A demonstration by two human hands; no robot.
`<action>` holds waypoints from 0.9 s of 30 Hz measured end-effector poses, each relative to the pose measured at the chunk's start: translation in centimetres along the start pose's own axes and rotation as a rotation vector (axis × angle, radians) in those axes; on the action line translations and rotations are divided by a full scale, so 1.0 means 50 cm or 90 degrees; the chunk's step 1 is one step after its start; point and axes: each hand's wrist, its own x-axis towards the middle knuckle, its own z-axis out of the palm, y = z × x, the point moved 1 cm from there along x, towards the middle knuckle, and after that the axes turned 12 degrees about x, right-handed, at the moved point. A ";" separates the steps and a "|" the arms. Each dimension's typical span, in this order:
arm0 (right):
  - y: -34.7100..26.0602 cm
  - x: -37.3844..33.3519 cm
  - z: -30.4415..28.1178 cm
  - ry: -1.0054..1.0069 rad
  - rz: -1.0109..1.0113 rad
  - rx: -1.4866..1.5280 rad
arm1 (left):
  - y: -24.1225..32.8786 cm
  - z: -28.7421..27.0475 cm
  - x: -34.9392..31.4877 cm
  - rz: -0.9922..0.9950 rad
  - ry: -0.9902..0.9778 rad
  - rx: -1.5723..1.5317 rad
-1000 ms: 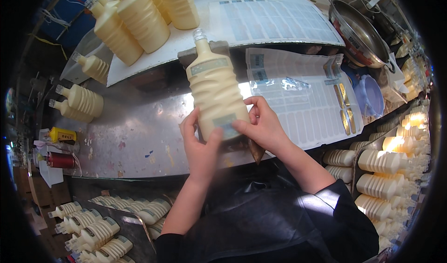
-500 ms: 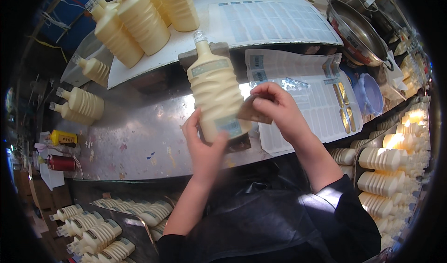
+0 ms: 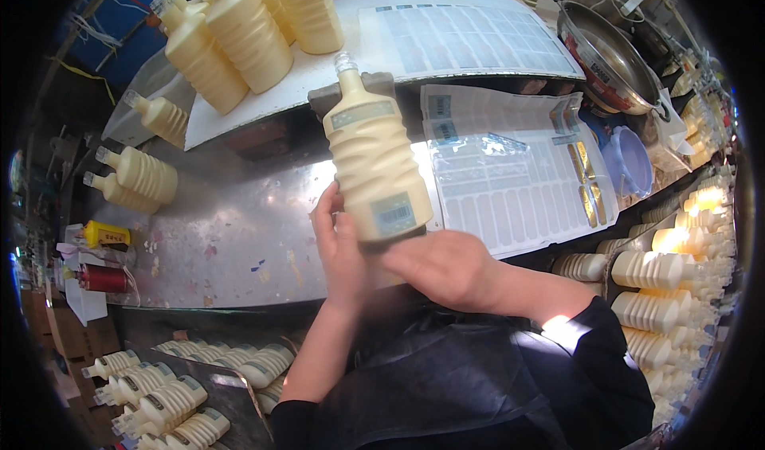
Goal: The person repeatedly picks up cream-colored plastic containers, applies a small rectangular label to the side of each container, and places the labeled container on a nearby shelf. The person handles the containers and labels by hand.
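A cream-coloured ribbed bottle (image 3: 378,163) with a clear neck lies tilted back, its neck end against a dark grey block (image 3: 323,99). It bears a narrow label strip (image 3: 362,115) at the shoulder and a blue-green label (image 3: 394,213) low on its front. My left hand (image 3: 341,247) grips the bottle's lower left edge, thumb in front. Just below the bottle's base is my right hand (image 3: 446,271), blurred, its fingertips pointing at the base. The brown flat piece seen earlier does not show; whether the hand still holds it is hidden.
Label sheets (image 3: 510,187) lie right of the bottle, some labels gold. Several upright bottles (image 3: 247,36) stand on the raised white board (image 3: 358,60). A metal pan (image 3: 610,52) and a purple basin (image 3: 628,162) are at the right. Bottles (image 3: 649,271) are stacked lower right.
My right hand has moved down and left from the bottle's right side to below its base. The brown flat piece has gone out of sight. My left thumb has slid off the label.
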 end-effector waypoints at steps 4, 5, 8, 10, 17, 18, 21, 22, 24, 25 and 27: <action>0.031 0.013 -0.006 0.337 0.414 0.304 | -0.007 0.009 0.009 0.105 0.041 0.142; 0.026 0.017 0.003 0.289 0.463 0.275 | 0.000 0.014 0.011 0.124 0.066 0.233; 0.021 0.012 0.042 0.158 0.412 0.153 | 0.017 0.032 0.010 0.168 0.119 0.424; 0.035 -0.009 0.047 0.212 0.425 0.108 | 0.017 0.036 0.011 0.176 0.123 0.443; 0.057 -0.003 -0.007 0.240 0.489 0.183 | 0.016 0.034 0.017 0.150 0.111 0.359; 0.045 0.011 -0.018 0.201 0.478 0.235 | 0.018 0.033 0.018 0.141 0.108 0.367; 0.067 0.013 -0.021 0.143 0.352 0.067 | 0.015 0.024 0.026 0.070 0.078 0.250; 0.077 0.018 -0.027 0.152 0.317 0.008 | 0.013 0.021 0.028 0.040 0.064 0.188; 0.073 0.024 -0.031 0.125 0.228 -0.069 | 0.027 0.017 0.029 -0.006 0.048 0.099; 0.058 0.023 -0.029 0.089 0.174 -0.086 | 0.032 0.016 0.029 -0.029 0.039 0.055; 0.023 0.026 -0.019 0.029 0.064 -0.076 | 0.021 0.008 0.036 -0.050 0.041 0.008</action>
